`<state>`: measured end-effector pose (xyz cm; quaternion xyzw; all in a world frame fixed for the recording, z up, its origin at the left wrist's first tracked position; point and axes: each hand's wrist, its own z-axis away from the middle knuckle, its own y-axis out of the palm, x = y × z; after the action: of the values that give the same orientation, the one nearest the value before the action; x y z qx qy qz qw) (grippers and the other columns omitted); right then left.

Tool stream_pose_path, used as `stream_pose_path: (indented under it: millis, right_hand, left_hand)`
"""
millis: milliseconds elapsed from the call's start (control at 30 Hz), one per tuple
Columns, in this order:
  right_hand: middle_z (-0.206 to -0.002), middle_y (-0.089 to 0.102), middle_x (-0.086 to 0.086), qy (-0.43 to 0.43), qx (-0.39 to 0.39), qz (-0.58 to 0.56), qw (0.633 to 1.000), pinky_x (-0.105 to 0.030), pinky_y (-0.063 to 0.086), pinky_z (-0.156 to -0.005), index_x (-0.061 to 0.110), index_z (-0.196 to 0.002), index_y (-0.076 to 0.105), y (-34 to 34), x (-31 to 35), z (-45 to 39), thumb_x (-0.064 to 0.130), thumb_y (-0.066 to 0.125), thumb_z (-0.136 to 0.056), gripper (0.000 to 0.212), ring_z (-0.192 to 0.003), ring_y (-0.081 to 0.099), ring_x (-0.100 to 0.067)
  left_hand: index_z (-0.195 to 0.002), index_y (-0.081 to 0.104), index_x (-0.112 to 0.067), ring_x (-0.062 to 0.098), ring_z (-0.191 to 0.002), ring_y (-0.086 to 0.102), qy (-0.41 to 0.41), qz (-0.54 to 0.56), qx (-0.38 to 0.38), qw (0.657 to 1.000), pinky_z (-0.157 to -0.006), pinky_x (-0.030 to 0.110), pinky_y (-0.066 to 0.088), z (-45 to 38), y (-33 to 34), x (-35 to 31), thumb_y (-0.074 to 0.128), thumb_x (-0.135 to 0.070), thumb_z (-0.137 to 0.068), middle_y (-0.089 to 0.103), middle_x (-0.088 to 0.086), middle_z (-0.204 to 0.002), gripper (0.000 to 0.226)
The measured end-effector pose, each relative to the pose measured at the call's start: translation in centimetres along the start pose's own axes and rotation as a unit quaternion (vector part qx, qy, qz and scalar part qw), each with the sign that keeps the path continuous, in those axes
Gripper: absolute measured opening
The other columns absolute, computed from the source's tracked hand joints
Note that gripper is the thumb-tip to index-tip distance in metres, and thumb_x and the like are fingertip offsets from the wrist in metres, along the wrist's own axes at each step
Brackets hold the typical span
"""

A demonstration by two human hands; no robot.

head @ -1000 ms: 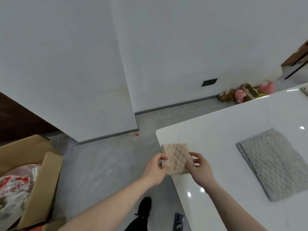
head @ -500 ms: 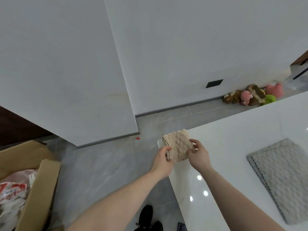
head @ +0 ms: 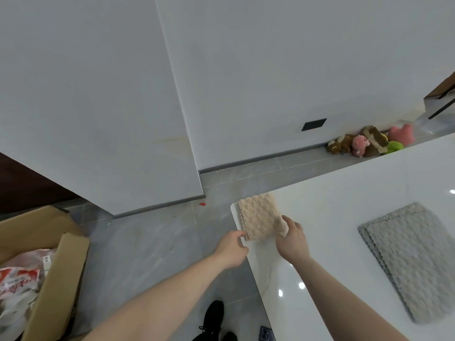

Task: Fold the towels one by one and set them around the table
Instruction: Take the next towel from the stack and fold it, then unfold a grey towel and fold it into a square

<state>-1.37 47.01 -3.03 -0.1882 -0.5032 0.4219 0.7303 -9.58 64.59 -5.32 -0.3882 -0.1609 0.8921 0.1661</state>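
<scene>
From the head view, the folded beige towel [head: 259,219] lay flat on the near left corner of the white table [head: 332,193], its left edge close along the table's edge. My right hand [head: 291,241] was on the towel's near right corner, fingers curled over it and the thumb side pinching a small raised flap of cloth. My left hand [head: 232,247] sat at the table's edge by the towel's near left corner, fingers loosely curled; its fingertips [head: 242,234] met the towel's edge, but I could not tell whether they pinched it or only touched it.

Further right on the same table lay a grey towel [head: 406,262], already folded and flat, well apart from the beige one. I judged I was in the setting-down step for the beige towel: the folding looked done and the piece was at its place on the corner. The next move, as I read it, called for letting the right corner drop flat, smoothing it, then drawing both hands clear without dragging the cloth off the edge, since so little table lay to its left.

On the floor to my left stood an open cardboard box [head: 49,254] with a plastic bag inside, and soft toys [head: 369,143] lay against the far wall.
</scene>
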Motion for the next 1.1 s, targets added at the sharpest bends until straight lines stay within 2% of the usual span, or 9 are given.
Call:
stream_pose_path:
  millis: [133, 233, 333, 433, 667, 900, 1000, 1100]
  right_hand:
    - [-0.149, 0.045, -0.004, -0.014, 0.002, -0.026, 1.000, -0.033, 0.044, -0.104, 0.023, -0.152, 0.043, -0.7, -1.1, 3.5, 0.008, 0.056, -0.091, 0.064, -0.131, 0.052, -0.024]
    - [-0.151, 0.042, 0.002, -0.022, 0.016, -0.041, 0.999, -0.033, 0.045, -0.106, 0.026, -0.154, 0.038, -1.4, -2.8, 7.1, 0.014, 0.059, -0.093, 0.065, -0.133, 0.051, -0.019]
    - [-0.150, 0.044, 0.009, -0.035, 0.023, -0.057, 0.997, -0.034, 0.045, -0.107, 0.030, -0.152, 0.039, -2.8, -5.6, 10.9, 0.020, 0.061, -0.093, 0.063, -0.134, 0.050, -0.015]
    - [-0.146, 0.045, 0.016, -0.051, 0.033, -0.068, 0.996, -0.029, 0.046, -0.100, 0.036, -0.148, 0.041, -4.5, -9.2, 15.1, 0.023, 0.062, -0.093, 0.061, -0.128, 0.051, -0.009]
    - [-0.139, 0.049, 0.020, -0.100, 0.072, -0.084, 0.989, -0.027, 0.046, -0.097, 0.039, -0.143, 0.047, -7.5, -17.5, 25.2, 0.023, 0.064, -0.092, 0.057, -0.120, 0.054, -0.005]
    - [-0.138, 0.049, 0.025, -0.134, 0.106, -0.098, 0.980, -0.025, 0.046, -0.098, 0.040, -0.141, 0.050, -9.9, -20.6, 33.6, 0.024, 0.064, -0.093, 0.052, -0.122, 0.054, -0.003]
    - [-0.137, 0.050, 0.028, -0.144, 0.099, -0.107, 0.979, -0.023, 0.045, -0.098, 0.042, -0.139, 0.051, -10.6, -21.0, 35.5, 0.023, 0.064, -0.094, 0.051, -0.121, 0.053, 0.001]
    - [-0.136, 0.051, 0.029, -0.137, 0.085, -0.116, 0.980, -0.023, 0.047, -0.097, 0.045, -0.136, 0.052, -11.4, -22.0, 36.6, 0.024, 0.065, -0.093, 0.050, -0.120, 0.054, 0.004]
  left_hand:
    - [-0.144, 0.051, -0.025, 0.016, -0.121, 0.057, 0.034, -0.021, 0.004, 0.999, -0.096, 0.024, 0.048, 4.5, 1.0, 0.6, 0.060, -0.022, -0.096, 0.054, 0.001, -0.135, 0.050]
    - [-0.144, 0.053, -0.027, 0.008, -0.120, 0.055, 0.056, -0.032, -0.002, 0.998, -0.102, 0.025, 0.047, 7.7, 2.5, 1.6, 0.059, -0.021, -0.094, 0.051, -0.005, -0.141, 0.050]
    - [-0.143, 0.052, -0.024, 0.012, -0.120, 0.055, 0.074, -0.056, -0.014, 0.996, -0.098, 0.019, 0.043, 11.0, 4.5, 2.3, 0.060, -0.016, -0.095, 0.048, -0.005, -0.144, 0.050]
    - [-0.147, 0.049, -0.022, 0.012, -0.120, 0.053, 0.099, -0.095, -0.028, 0.990, -0.094, 0.011, 0.034, 14.6, 7.0, 2.5, 0.060, -0.015, -0.095, 0.044, -0.004, -0.149, 0.053]
    - [-0.150, 0.048, -0.021, 0.008, -0.133, 0.048, 0.126, -0.103, -0.119, 0.979, -0.108, 0.013, 0.030, 25.2, 15.5, 1.5, 0.062, -0.023, -0.094, 0.038, -0.012, -0.156, 0.057]
    - [-0.149, 0.047, -0.029, 0.000, -0.134, 0.043, 0.158, -0.080, -0.140, 0.974, -0.110, 0.012, 0.027, 34.4, 21.5, 2.1, 0.064, -0.028, -0.093, 0.028, -0.028, -0.149, 0.058]
    - [-0.148, 0.049, -0.030, 0.003, -0.135, 0.044, 0.156, -0.088, -0.133, 0.975, -0.114, 0.018, 0.031, 35.7, 22.2, 3.0, 0.064, -0.030, -0.092, 0.031, -0.020, -0.156, 0.058]
    - [-0.148, 0.049, -0.026, 0.004, -0.136, 0.044, 0.156, -0.093, -0.112, 0.977, -0.113, 0.015, 0.029, 36.1, 23.0, 3.1, 0.065, -0.027, -0.093, 0.032, -0.015, -0.157, 0.058]
